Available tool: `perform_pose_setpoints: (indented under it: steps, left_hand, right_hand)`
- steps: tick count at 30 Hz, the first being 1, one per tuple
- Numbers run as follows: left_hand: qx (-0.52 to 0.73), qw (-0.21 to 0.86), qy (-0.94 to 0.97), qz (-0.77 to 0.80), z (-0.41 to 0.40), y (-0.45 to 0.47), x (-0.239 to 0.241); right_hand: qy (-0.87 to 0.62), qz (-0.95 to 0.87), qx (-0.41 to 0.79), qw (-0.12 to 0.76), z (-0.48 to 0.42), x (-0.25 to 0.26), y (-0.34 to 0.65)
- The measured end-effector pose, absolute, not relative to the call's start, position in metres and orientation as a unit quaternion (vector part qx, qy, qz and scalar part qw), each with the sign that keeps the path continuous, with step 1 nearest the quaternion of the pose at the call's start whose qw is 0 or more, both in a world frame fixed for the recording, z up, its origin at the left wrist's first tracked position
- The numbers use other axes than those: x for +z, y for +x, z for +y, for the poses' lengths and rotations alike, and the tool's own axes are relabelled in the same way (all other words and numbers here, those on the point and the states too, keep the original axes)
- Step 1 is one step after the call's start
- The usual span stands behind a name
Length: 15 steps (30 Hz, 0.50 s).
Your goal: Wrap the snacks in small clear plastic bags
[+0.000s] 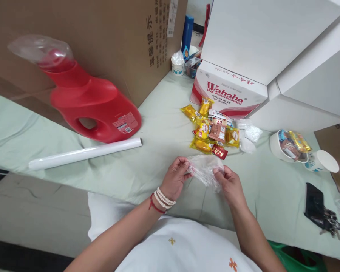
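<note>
Between my two hands stretches a thin clear plastic bag (pixel 205 170), crumpled and see-through. My left hand (pixel 177 175) pinches its left edge; beaded bracelets and a red cord circle that wrist. On the other side, my right hand (pixel 228 183) grips the bag between thumb and fingers. Just beyond the bag lies a pile of wrapped snacks (pixel 217 132), mostly in yellow packets, with a small red packet (pixel 220 152) nearest to me. Several crumpled clear plastic bags (pixel 249 135) rest right of the pile.
A red detergent jug (pixel 102 105) stands left, behind a white roll (pixel 85 153). A Wahaba-style carton marked "Wahaha" (pixel 229 90) sits behind the snacks. At right are a white tub (pixel 277 147) holding packets, a paper cup (pixel 323 161), a black case (pixel 314 200) and keys (pixel 331 223).
</note>
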<state>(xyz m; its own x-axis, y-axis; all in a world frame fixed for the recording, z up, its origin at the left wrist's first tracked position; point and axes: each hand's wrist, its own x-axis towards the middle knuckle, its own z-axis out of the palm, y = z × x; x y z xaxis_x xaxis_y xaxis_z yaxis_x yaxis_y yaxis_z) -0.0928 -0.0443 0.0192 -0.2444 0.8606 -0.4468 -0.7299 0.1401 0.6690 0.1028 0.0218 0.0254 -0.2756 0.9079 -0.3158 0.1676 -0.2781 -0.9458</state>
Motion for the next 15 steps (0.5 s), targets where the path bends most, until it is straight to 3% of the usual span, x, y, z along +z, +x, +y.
perform_pose_setpoints:
  steps: [4,11,13,15]
  left_hand:
    - [0.640,0.575,0.110,0.497,-0.043,-0.099,0.006]
    - [0.619,0.613,0.119,0.477,-0.041,-0.105,-0.002]
    - [0.605,0.627,0.139,0.471,-0.041,-0.106,-0.002]
    - [0.602,0.629,0.158,0.465,-0.041,-0.105,-0.001]
  right_hand:
    - [-0.524,-0.534,0.595,0.294,0.022,0.032,0.124]
    - [-0.545,-0.532,0.600,0.246,0.029,0.049,0.176]
    - [-0.590,-0.557,0.521,0.264,0.036,0.050,0.182]
    - [-0.645,-0.594,0.356,0.324,0.041,0.050,0.181]
